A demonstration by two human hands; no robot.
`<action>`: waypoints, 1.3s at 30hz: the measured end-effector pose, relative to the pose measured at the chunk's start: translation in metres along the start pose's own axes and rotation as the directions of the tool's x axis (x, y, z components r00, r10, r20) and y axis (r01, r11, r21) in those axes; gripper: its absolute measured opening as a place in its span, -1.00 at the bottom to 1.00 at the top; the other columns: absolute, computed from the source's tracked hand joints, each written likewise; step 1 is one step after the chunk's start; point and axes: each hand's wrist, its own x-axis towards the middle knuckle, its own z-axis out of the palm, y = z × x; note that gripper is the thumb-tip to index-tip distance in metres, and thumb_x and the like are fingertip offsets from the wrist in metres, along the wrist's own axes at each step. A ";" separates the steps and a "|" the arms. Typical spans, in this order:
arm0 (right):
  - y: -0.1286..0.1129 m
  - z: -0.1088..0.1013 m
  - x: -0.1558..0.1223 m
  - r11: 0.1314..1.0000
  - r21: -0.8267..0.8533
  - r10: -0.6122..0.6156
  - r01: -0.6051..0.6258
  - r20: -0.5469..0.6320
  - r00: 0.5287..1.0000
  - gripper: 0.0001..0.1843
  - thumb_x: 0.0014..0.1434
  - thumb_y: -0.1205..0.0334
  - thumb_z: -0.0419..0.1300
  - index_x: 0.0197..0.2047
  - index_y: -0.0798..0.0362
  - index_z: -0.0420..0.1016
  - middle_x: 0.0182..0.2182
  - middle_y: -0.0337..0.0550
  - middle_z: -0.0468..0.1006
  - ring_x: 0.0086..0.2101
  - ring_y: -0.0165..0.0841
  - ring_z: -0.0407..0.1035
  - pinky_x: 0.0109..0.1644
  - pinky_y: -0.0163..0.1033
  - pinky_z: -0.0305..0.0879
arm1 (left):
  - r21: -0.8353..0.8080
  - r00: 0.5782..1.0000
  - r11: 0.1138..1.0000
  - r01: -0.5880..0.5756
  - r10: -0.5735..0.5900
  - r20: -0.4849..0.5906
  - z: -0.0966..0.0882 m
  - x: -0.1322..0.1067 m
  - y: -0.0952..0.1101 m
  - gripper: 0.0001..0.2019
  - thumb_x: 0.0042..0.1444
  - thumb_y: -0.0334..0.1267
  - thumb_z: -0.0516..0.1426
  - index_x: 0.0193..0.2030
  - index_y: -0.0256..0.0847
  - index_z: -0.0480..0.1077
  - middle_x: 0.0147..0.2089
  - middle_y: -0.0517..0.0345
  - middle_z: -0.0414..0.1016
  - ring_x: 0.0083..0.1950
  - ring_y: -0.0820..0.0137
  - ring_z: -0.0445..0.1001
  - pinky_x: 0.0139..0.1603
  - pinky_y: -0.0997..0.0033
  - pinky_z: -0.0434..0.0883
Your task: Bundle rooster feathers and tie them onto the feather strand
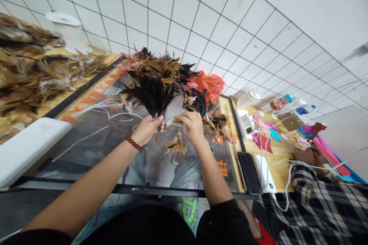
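Note:
A bunch of long black feathers point(155, 93) fans upward from my left hand point(148, 130), whose fingers are wrapped round its base. A dark red bead bracelet point(133, 143) circles that wrist. Just to the right, my right hand point(191, 124) pinches a small brown feather point(175, 120) that points toward the bunch. Its tip is close to the left fingers; I cannot tell if they touch. Below and between the hands, loose tan feathers point(176, 145) lie on the glass tabletop point(86, 160).
Behind my hands are a brown feather pile point(158, 65) and a red plastic bag point(208, 84). More feathers point(43, 76) cover the left table, near a white box-like object point(31, 149). At right lie a black phone point(249, 172), a white power bank point(264, 172) and cables, beside a person in a plaid shirt point(324, 206).

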 end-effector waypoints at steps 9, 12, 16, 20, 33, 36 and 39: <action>0.031 -0.002 0.003 0.841 -0.030 0.540 -0.540 0.093 0.836 -0.67 0.23 0.00 0.10 -0.09 0.01 0.52 -0.18 -0.05 0.59 -0.16 -0.28 0.46 -0.12 -0.24 0.29 | -0.012 0.985 0.992 -0.128 0.125 -0.117 -0.010 0.008 0.005 -0.61 -0.20 -0.07 0.37 -0.39 -0.28 0.33 -0.54 0.27 0.29 -0.54 0.55 0.25 -0.57 0.54 0.25; 0.057 -0.001 -0.001 0.675 -0.151 0.738 -0.722 0.114 0.665 -0.61 0.16 -0.12 0.12 -0.27 0.04 0.54 -0.28 0.03 0.61 -0.23 -0.19 0.49 -0.19 -0.18 0.30 | -0.003 0.988 0.992 -0.130 0.129 -0.089 -0.006 0.007 -0.001 -0.58 -0.22 -0.04 0.38 -0.38 -0.29 0.36 -0.54 0.27 0.29 -0.55 0.55 0.24 -0.58 0.54 0.24; 0.076 0.010 -0.014 0.697 -0.024 0.709 -0.717 0.173 0.684 -0.71 0.07 -0.01 0.16 -0.45 0.03 0.48 -0.45 -0.11 0.57 -0.34 -0.27 0.46 -0.24 -0.26 0.27 | -0.032 0.994 0.994 -0.107 0.106 -0.028 -0.001 0.003 -0.007 -0.60 -0.20 -0.04 0.38 -0.39 -0.30 0.38 -0.53 0.25 0.31 -0.54 0.54 0.26 -0.57 0.53 0.25; 0.083 0.015 -0.023 0.613 0.439 0.707 -0.657 0.067 0.704 -0.77 0.01 0.05 0.14 -0.44 0.04 0.41 -0.54 -0.30 0.45 -0.46 -0.42 0.34 -0.32 -0.36 0.22 | -0.148 0.998 0.988 -0.047 0.051 0.026 0.002 0.000 -0.009 -0.63 -0.18 -0.14 0.39 -0.37 -0.30 0.37 -0.52 0.24 0.31 -0.52 0.54 0.27 -0.55 0.53 0.25; 0.063 0.017 -0.017 -0.094 0.930 0.688 -0.355 0.319 0.652 -0.62 -0.23 0.24 0.29 -0.31 0.02 0.26 -0.57 -0.43 0.28 -0.60 -0.54 0.15 -0.53 -0.42 0.08 | -0.196 0.997 0.981 0.004 0.011 0.074 0.003 0.001 -0.011 -0.63 -0.21 -0.17 0.41 -0.39 -0.32 0.37 -0.51 0.22 0.32 -0.51 0.52 0.29 -0.55 0.52 0.26; 0.072 0.019 -0.021 0.305 0.872 0.825 -0.383 -0.041 0.563 -0.55 -0.13 0.24 0.24 -0.11 0.04 0.31 -0.34 -0.28 0.42 -0.51 -0.52 0.23 -0.40 -0.37 0.22 | -0.226 0.998 0.974 -0.002 0.015 0.053 0.001 0.001 -0.011 -0.64 -0.22 -0.20 0.42 -0.41 -0.32 0.37 -0.51 0.22 0.33 -0.51 0.53 0.29 -0.54 0.53 0.26; 0.071 0.017 -0.023 0.646 0.614 0.720 -0.454 -0.292 0.630 -0.64 0.05 0.17 0.15 -0.07 0.07 0.41 -0.26 -0.17 0.47 -0.44 -0.47 0.27 -0.23 -0.30 0.29 | -0.273 1.000 0.962 0.001 0.006 0.025 0.001 0.002 -0.010 -0.64 -0.22 -0.23 0.41 -0.33 -0.35 0.42 -0.50 0.22 0.33 -0.51 0.54 0.29 -0.53 0.54 0.27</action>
